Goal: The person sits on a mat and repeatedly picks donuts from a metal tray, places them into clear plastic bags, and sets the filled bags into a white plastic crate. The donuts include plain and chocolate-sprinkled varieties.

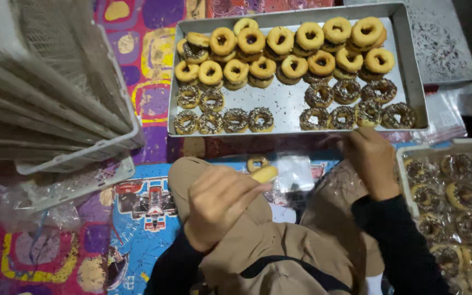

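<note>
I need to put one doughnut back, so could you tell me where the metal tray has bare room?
The metal tray has a bare patch in its middle, between the plain doughnuts behind and the sprinkled doughnuts in front. The rest is crowded, and the crate of bagged doughnuts is full.

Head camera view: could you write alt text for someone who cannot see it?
A seated person's left hand holds a doughnut beside a small clear bag pinched by the right hand, before a metal tray of sprinkled doughnuts. A crate of bagged doughnuts sits right.
</note>
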